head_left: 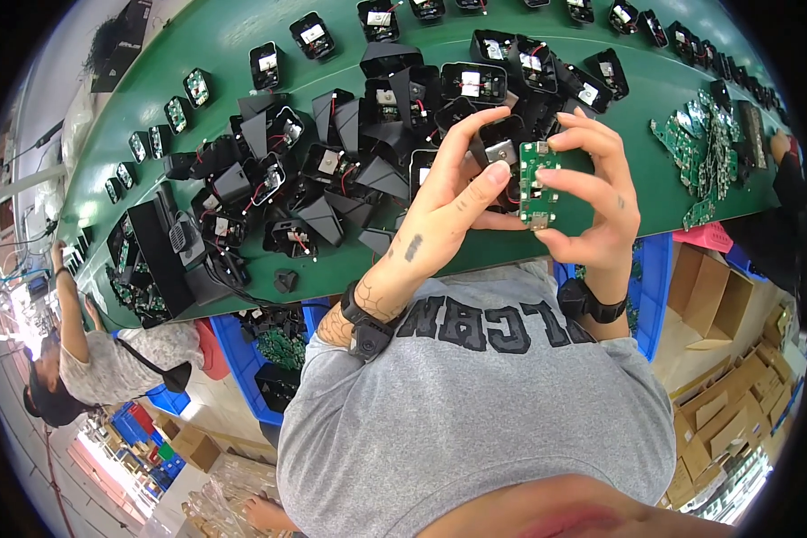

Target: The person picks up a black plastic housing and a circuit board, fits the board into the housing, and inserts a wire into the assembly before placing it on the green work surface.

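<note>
- Right hand point(615, 215): thumb and fingers curve into a C, pinched nearly closed on the edges of a narrow green circuit board point(538, 186).
- The board stands roughly upright in the air above the tabletop point(659, 190), flat and rectangular, with silvery metal blocks at both ends and small components between.
- Left hand point(453, 193): fingers half curled just beside the board, thumb tip near its left edge; whether they grip anything I cannot tell.
- Behind the hands, matte black housings point(334, 161) lie heaped, some open and boxy with rounded corners, others tapering to wedges; thin red wires and pale rectangular pieces show inside several.
- More open housings form a curved row along the far side of the smooth green tabletop.
- To the right, a jagged pile of bare boards point(701, 148), thin and glossy.
- Below the tabletop's edge, a blue bin point(658, 287) with smooth walls, and creased brown cardboard point(726, 412).
</note>
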A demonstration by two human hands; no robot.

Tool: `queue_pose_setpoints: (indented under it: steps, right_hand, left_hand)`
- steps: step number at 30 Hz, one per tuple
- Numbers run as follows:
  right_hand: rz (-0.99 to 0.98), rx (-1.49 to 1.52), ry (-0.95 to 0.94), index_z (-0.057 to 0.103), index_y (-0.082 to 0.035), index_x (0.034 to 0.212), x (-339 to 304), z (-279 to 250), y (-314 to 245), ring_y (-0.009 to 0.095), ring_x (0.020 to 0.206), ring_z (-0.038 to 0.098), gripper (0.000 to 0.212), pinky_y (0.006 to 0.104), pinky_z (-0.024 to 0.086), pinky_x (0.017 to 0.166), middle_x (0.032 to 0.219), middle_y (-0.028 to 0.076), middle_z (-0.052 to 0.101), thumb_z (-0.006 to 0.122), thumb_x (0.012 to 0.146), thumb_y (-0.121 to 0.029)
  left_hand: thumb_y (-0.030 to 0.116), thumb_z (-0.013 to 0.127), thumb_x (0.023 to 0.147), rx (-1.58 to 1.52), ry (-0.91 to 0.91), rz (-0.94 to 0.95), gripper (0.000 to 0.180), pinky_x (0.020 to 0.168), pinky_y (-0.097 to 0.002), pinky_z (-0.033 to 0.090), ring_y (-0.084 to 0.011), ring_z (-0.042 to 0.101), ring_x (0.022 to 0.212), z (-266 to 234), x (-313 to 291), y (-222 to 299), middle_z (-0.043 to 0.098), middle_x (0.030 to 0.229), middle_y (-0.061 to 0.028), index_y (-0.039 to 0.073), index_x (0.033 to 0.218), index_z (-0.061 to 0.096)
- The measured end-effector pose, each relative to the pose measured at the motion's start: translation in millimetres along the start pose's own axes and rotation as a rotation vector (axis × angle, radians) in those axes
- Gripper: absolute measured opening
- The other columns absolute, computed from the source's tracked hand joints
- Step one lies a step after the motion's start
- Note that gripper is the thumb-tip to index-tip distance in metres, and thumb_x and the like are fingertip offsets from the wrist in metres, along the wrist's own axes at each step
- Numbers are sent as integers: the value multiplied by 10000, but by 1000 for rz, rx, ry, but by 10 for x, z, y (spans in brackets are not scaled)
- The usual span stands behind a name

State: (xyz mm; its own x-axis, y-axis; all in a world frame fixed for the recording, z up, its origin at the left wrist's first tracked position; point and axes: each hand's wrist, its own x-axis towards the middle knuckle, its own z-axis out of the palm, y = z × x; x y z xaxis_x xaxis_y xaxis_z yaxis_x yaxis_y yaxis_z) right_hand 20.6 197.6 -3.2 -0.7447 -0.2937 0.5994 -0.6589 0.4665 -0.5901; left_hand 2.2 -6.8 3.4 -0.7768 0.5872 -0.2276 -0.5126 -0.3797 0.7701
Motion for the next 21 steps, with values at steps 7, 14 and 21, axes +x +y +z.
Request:
queue_pose_setpoints:
  steps: [7, 14, 21]
  right_hand:
    - [51, 255, 18, 673, -55, 1055, -53, 85, 33, 400, 1186, 499, 498, 531, 377, 1007, 1172, 194, 562, 799, 631, -284]
    - [174, 467, 118, 688, -60, 1057, -118, 190, 19, 377, 1189, 512, 521, 504, 396, 994, 1185, 176, 569, 799, 568, -201]
    - [78, 4, -20, 728, -141, 1012, 56, -23, -49, 367, 1162, 543, 531, 521, 394, 1001, 1128, 107, 620, 767, 483, -146]
  left_hand:
    - [262, 536, 984, -13, -20, -20, 551, 810, -397, 590, -191, 602, 1002, -12, 16, -27, 525, 1122, -111, 146, 1452, 269]
    - [237, 411, 995, -23, -56, -60, 547, 853, -437, 583, -327, 662, 1008, 25, 15, -2, 531, 1258, -167, 116, 1484, 197]
    - [198, 428, 956, 17, -78, 3, 612, 864, -441, 574, -282, 634, 1043, 24, -8, -8, 506, 1275, -167, 122, 1509, 177]
